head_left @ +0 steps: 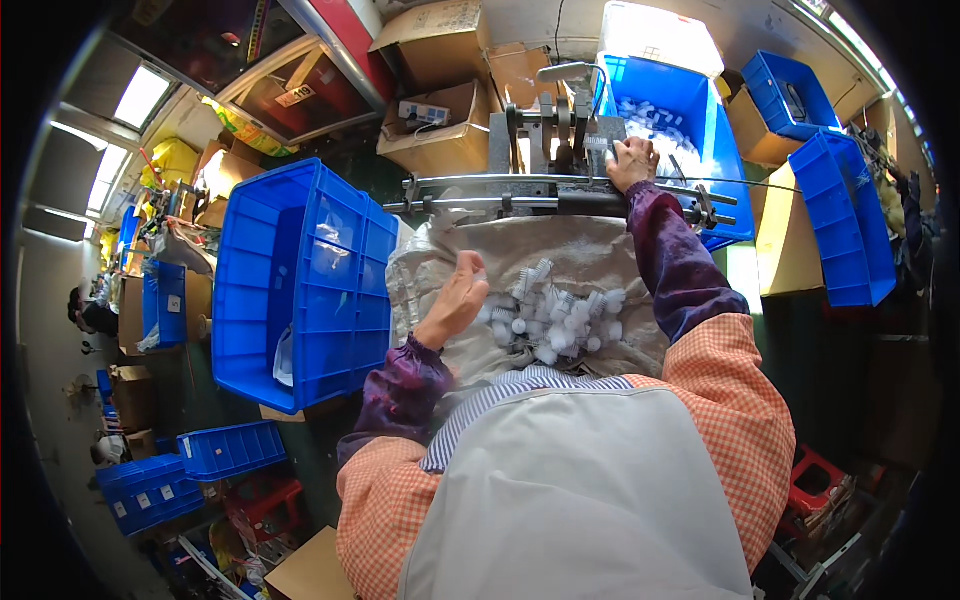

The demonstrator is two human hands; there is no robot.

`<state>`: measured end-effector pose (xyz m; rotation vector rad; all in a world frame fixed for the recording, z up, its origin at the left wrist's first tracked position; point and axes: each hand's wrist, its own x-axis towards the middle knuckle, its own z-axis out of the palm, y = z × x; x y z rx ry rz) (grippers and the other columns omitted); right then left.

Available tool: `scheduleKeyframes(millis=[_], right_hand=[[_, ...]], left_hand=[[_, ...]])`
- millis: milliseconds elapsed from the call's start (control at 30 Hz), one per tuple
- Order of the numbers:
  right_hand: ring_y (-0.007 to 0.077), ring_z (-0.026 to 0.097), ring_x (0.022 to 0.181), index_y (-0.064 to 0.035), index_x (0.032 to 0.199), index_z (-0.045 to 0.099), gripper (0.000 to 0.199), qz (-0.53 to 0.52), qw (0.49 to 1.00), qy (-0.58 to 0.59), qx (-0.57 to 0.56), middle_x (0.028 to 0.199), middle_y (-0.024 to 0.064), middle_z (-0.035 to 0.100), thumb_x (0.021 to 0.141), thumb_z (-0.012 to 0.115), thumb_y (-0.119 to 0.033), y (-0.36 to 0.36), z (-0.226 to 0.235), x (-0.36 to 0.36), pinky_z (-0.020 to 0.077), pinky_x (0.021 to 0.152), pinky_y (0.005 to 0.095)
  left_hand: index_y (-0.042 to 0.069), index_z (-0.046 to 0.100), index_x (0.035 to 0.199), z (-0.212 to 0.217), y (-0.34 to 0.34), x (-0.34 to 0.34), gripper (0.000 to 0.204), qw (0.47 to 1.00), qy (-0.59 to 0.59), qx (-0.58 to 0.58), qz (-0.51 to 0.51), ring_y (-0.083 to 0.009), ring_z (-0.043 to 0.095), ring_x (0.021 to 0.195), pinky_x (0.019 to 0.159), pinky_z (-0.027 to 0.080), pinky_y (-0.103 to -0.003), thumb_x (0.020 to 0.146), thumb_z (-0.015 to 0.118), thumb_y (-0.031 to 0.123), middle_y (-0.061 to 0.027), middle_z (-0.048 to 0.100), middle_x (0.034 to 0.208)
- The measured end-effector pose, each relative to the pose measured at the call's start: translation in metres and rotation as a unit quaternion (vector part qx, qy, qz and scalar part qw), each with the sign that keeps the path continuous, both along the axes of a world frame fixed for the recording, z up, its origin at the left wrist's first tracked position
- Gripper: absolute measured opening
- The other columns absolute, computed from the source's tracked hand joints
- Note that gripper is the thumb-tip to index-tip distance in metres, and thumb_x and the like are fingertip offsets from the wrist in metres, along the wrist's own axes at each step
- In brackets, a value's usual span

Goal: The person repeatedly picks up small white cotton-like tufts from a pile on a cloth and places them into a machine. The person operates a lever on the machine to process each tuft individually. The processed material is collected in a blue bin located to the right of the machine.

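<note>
My left hand [457, 302] is raised over the left side of a grey-beige cloth [440, 265]. Its fingers are curled together, and a whitish bit shows at the tips, too small to name. To its right, a heap of small translucent white plastic pieces [560, 322], some ribbed, some with round ends, lies on the cloth. My right hand [633, 165] reaches forward to the right side of a bench machine [560, 135] with metal rods. Its fingers are bent down over a part there; what they grip is hidden.
A large blue crate [300, 280] stands to the left. Behind the right hand is a blue bin [715, 130] with more white pieces. Metal rods [480, 203] cross in front of the machine. Cardboard boxes [435, 125] stand behind it; another blue crate [845, 215] is at right.
</note>
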<state>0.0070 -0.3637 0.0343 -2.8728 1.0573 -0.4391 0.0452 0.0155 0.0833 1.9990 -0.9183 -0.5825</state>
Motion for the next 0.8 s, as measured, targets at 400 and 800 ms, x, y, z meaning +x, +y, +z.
scheduleKeyframes(millis=[400,800], right_hand=[[0.0259,0.04,0.105,-0.0117,0.094,0.062,0.022,0.026,0.998,-0.043,-0.033,0.101,0.0076,0.051,0.079,0.051,-0.025,0.045,-0.013,0.043,0.0258,0.09,0.0423],[0.0255,0.055,0.1,-0.0101,0.101,0.058,0.027,0.002,0.999,-0.031,0.034,0.107,0.0109,0.054,0.079,0.051,-0.023,-0.013,-0.017,0.005,0.0342,0.087,0.0427]], left_hand=[[0.005,0.053,0.1,-0.013,-0.049,-0.025,0.012,0.983,0.069,-0.153,0.07,-0.0059,0.045,0.062,0.053,0.038,-0.019,0.09,0.047,0.007,-0.0016,0.049,0.085],[0.0,0.059,0.101,-0.014,-0.061,-0.019,0.017,0.975,0.129,-0.169,0.066,-0.0048,0.055,0.07,0.062,0.045,-0.019,0.086,0.057,0.008,-0.0003,0.061,0.08]])
